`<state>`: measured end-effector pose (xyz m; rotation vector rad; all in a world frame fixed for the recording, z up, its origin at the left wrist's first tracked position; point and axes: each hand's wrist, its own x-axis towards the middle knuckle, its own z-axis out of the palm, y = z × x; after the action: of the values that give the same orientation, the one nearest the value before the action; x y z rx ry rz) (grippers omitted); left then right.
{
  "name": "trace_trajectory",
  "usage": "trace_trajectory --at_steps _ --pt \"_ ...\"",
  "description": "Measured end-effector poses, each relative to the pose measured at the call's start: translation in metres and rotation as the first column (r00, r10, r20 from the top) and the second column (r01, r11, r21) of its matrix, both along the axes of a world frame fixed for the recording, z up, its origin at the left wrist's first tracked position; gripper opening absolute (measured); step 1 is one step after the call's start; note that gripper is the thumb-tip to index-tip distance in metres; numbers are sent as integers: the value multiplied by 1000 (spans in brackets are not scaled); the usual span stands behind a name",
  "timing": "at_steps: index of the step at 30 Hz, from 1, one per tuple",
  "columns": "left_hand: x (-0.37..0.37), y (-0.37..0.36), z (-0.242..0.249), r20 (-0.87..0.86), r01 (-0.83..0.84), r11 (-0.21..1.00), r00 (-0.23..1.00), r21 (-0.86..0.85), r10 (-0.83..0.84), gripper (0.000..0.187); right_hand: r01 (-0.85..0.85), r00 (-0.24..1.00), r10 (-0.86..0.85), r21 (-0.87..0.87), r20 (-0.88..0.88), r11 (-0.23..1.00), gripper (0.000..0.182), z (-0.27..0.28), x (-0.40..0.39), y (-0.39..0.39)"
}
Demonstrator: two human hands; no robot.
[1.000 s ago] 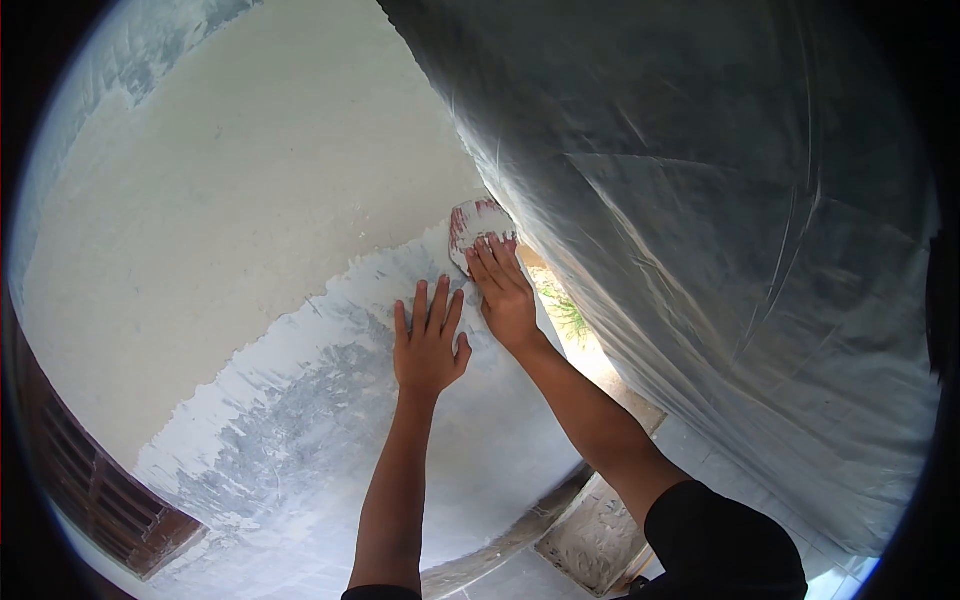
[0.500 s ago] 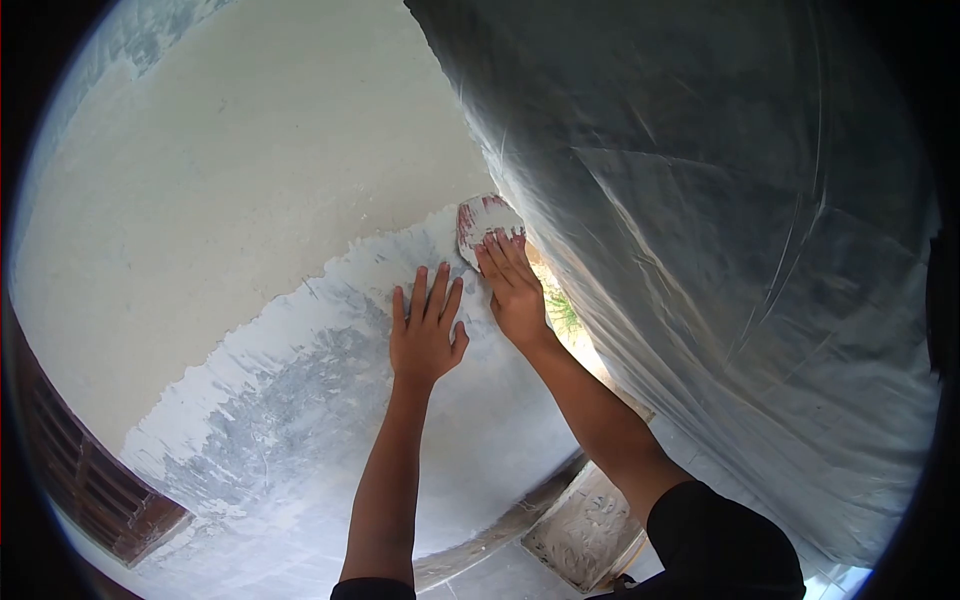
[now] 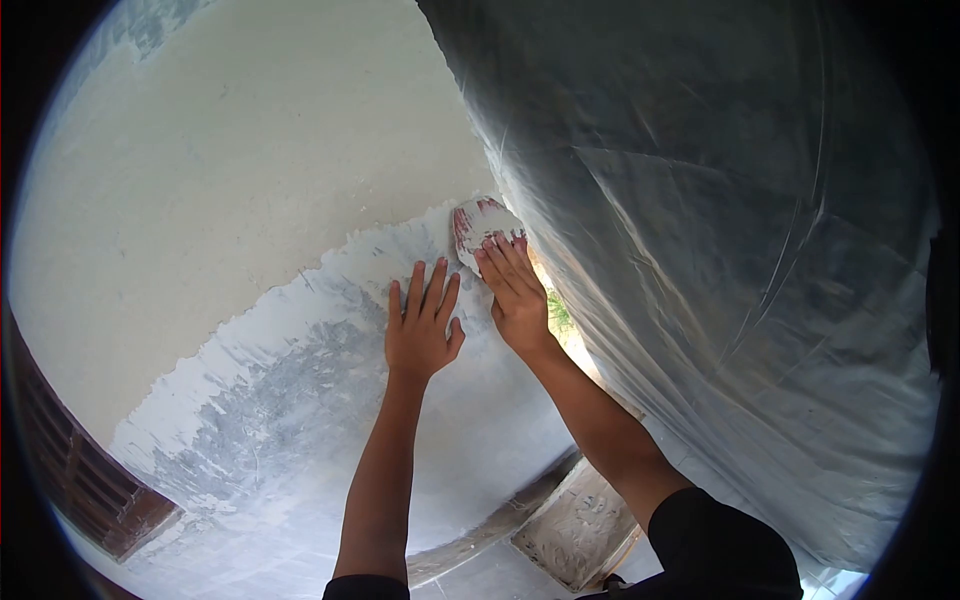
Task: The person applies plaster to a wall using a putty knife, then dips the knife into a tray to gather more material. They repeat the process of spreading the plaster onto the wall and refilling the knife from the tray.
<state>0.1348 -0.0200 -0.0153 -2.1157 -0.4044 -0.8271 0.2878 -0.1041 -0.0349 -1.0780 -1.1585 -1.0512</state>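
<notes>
My right hand (image 3: 518, 298) presses a red putty scraper (image 3: 475, 224) against the wall, its fingers laid over the face and the thumb hidden. White putty is smeared over most of the scraper. To its left my left hand (image 3: 422, 325) rests on the wall with its fingers spread, holding nothing. Both hands are over a patchy band of white and grey putty (image 3: 290, 370). Above that band the wall surface (image 3: 250, 170) is smooth and beige.
A grey plastic sheet (image 3: 700, 200) hangs along the wall's right edge, close to my right hand. Below stands a tray of putty (image 3: 575, 525), partly behind my right arm. A brown slatted wooden frame (image 3: 85, 470) lies at the lower left.
The scraper, with my right hand on it, has shifted very slightly left and tilted a little. My left hand keeps its place on the wall. The whole view has moved slightly.
</notes>
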Motion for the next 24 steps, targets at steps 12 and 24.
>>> trace_trajectory --at_steps 12,24 --pt "0 0 0 2 2 1000 1000 -4 -2 63 15 1000 -15 6 -3 1000 49 -1 -1 -3" --pt "-1 -1 -1 -5 9 1000 1000 2 -9 63 -313 699 468 356 -541 880 23 8 -2 -21"
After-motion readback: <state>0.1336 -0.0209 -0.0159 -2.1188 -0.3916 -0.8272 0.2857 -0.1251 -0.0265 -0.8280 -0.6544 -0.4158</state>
